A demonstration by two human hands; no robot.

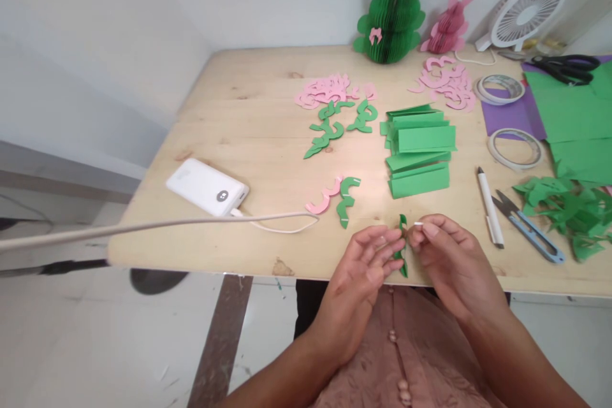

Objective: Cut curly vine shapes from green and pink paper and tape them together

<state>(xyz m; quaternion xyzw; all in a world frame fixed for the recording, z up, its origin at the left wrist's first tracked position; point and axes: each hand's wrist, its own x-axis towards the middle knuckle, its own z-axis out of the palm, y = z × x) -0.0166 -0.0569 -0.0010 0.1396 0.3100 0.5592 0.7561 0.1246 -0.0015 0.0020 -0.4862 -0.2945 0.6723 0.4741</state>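
Observation:
My left hand (pixel 366 264) is near the table's front edge, its fingers closed on a narrow green scalloped paper cutout (pixel 403 245) that stands on edge. Part of that cutout is hidden behind the fingertips. Just to its right, my right hand (pixel 444 255) pinches a tiny white strip (pixel 417 224), perhaps a bit of tape, between thumb and forefinger. Beyond the left hand lie a pink wavy paper cutout (pixel 319 205) and a green one (pixel 345 204) with short white strips on it. Folded green paper (pixel 425 140) stands in pleats behind my hands.
Green scalloped cutouts (pixel 329 134) and pink ones (pixel 327 89) lie mid-table. A power bank (pixel 208 186) with a cable is at left. On the right are a white pen (pixel 490 207), blue snips (pixel 530 229), tape rolls (pixel 515 148) and green scraps (pixel 568 204). Paper rabbits (pixel 394 19) stand behind.

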